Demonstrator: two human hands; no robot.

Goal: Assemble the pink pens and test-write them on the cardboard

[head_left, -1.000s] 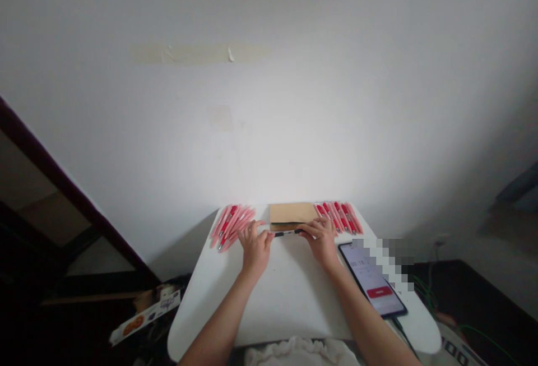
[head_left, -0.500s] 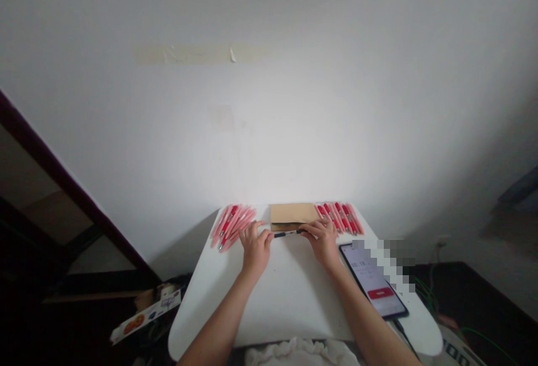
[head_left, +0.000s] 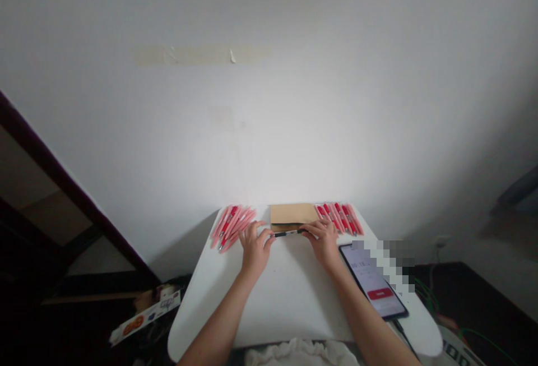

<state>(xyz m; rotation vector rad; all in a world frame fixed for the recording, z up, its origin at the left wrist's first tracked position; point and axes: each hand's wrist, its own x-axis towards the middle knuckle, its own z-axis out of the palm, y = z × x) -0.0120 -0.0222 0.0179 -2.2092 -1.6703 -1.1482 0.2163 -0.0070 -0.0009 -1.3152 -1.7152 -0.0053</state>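
Note:
My left hand [head_left: 255,248] and my right hand [head_left: 323,241] hold a dark pen [head_left: 288,233] between them, one at each end, fingers pinched on it, just above the white table [head_left: 277,304]. A flat brown cardboard box [head_left: 293,214] lies right behind the pen. Several red and pink pens [head_left: 231,225] are heaped to the left of my left hand. Another row of several red pens [head_left: 341,217] lies to the right of the box, beside my right hand.
A phone [head_left: 373,285] with a lit screen lies on the table's right side, a cable running from its near end. A white wall rises straight behind the table. A printed carton [head_left: 145,313] sits on the dark floor at the left.

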